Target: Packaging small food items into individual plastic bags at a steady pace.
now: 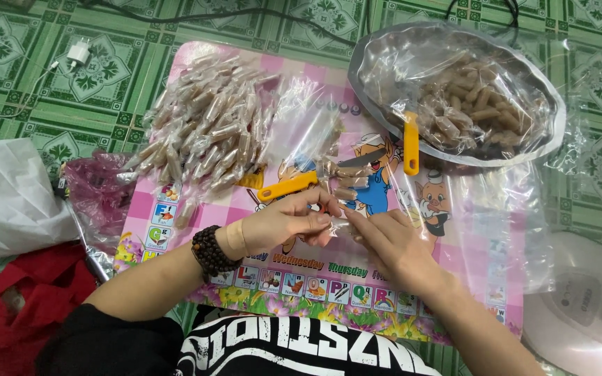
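Observation:
My left hand [288, 221] and my right hand [388, 244] meet over the pink picture board [454, 278], both pinching a small clear wrapper with a brown candy piece [339, 224] between the fingertips. A beaded bracelet and a plaster sit on my left wrist. A big heap of wrapped candies [207, 132] lies at the board's upper left. Just above my hands lie a few unwrapped brown pieces [348, 181] and a knife with an orange handle [288, 186].
A metal tray lined with clear plastic [552, 136] holds unwrapped brown candy and a second orange-handled knife [410, 143] at the upper right. Pink plastic bag [95, 191], white bag [8, 195] and red cloth [8, 306] lie left. A white appliance [587, 306] sits lower right.

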